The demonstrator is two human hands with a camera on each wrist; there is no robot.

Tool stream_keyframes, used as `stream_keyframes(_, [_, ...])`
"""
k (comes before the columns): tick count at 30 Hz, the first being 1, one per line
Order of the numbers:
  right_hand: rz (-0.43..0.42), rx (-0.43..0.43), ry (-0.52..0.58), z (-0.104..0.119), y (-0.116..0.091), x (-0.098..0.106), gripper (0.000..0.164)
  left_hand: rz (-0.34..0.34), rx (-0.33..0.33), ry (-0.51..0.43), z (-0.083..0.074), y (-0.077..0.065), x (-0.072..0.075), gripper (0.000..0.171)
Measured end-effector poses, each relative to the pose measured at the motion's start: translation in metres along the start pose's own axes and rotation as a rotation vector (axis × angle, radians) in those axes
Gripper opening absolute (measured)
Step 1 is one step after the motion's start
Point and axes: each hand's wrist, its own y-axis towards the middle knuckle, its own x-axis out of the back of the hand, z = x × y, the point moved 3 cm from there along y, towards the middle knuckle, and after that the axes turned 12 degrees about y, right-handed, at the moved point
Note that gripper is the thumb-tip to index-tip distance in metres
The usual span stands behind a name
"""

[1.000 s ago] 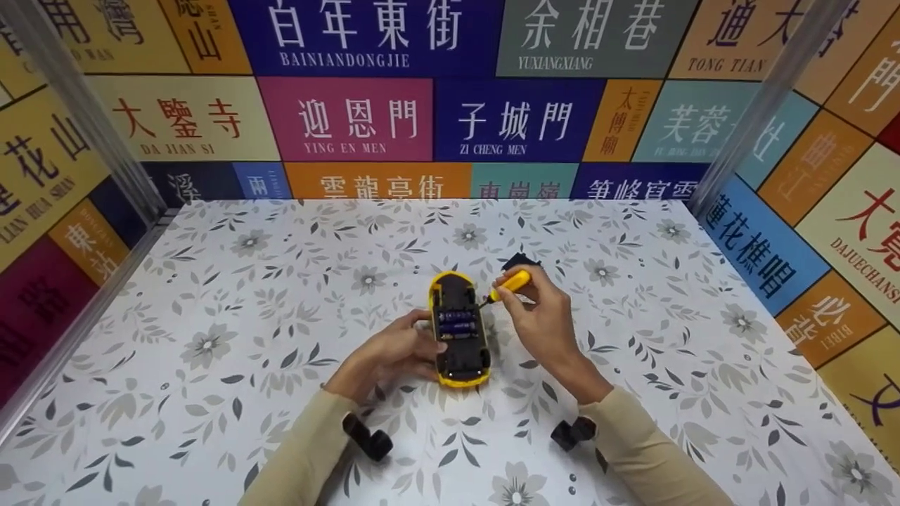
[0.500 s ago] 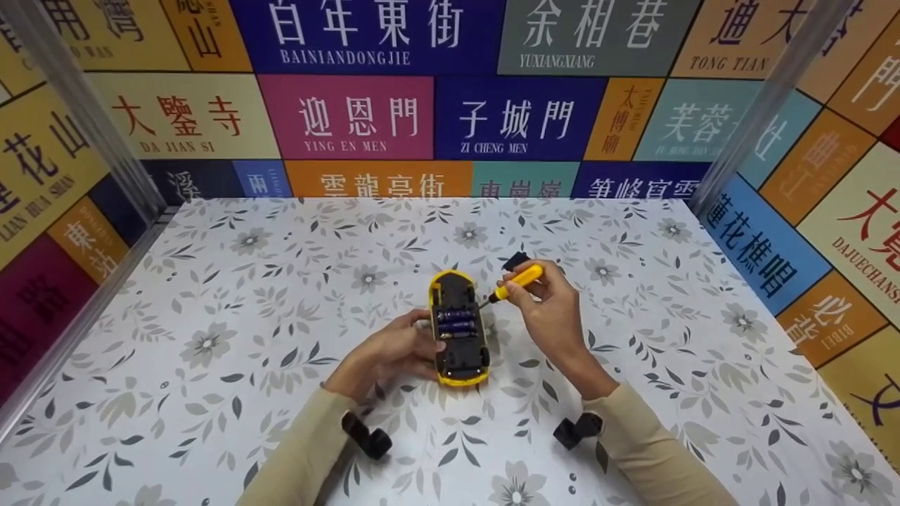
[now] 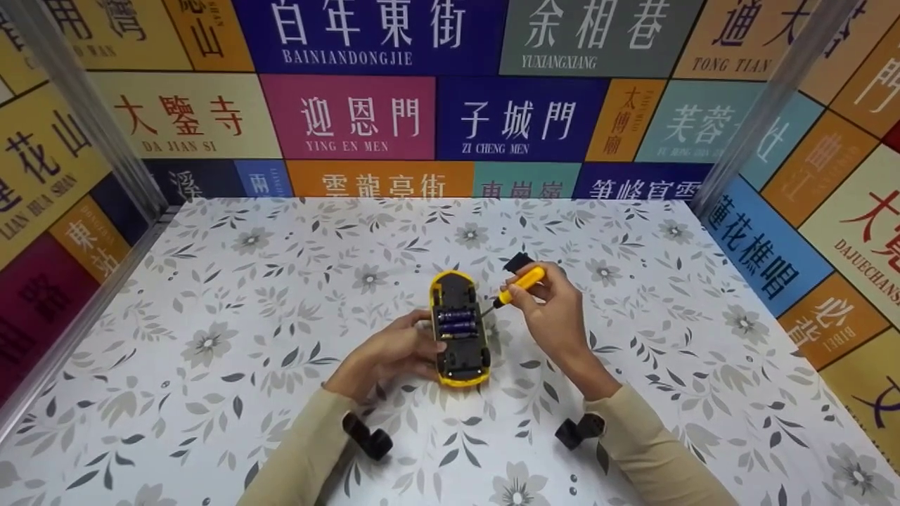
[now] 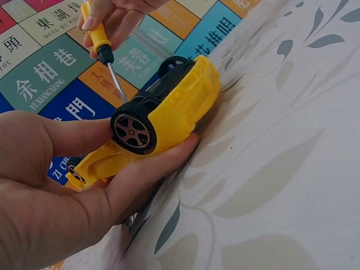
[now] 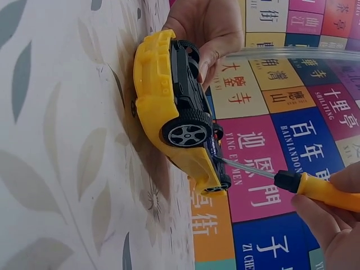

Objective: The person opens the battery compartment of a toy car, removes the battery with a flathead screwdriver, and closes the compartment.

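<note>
Yellow toy car (image 3: 461, 357), wheels up near the middle of the flowered tabletop (image 3: 176, 400); clamped from nine o'clock by the left hand (image 3: 390, 350), thumb and fingers round it; at two o'clock, a yellow-handled screwdriver (image 3: 532, 277), pinched in the right hand (image 3: 553, 310), tip slanting toward eight o'clock beside the batteries (image 3: 457, 327), contact unclear; at one o'clock, a black piece (image 3: 519, 261).

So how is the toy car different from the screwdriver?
The toy car is chunky, with wheels; the screwdriver is thin, with a metal shaft. The toy car is underside up in the left hand; the screwdriver slants in the right hand. Both have yellow and black parts.
</note>
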Motion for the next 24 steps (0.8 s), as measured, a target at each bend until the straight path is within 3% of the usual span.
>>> stream_keyframes(6, [0.043,0.008,-0.035,0.001,-0.002,-0.002,0.018,0.003,-0.007,0.032,0.000,0.000,0.001,0.065])
stream_keyframes(12, [0.099,0.069,-0.143,0.007,-0.006,-0.007,0.016,0.002,-0.017,0.054,0.000,-0.001,0.001,0.064])
stream_keyframes(15, [0.109,0.086,-0.131,0.008,-0.007,-0.008,0.016,0.007,-0.019,0.052,-0.001,-0.001,0.001,0.063])
stream_keyframes(19, [0.063,0.011,0.002,-0.002,-0.003,-0.005,0.017,0.016,-0.017,0.038,-0.002,-0.002,0.004,0.060])
stream_keyframes(24, [-0.034,-0.192,0.196,-0.021,0.006,0.005,0.020,0.039,-0.021,0.019,0.001,-0.001,0.006,0.057])
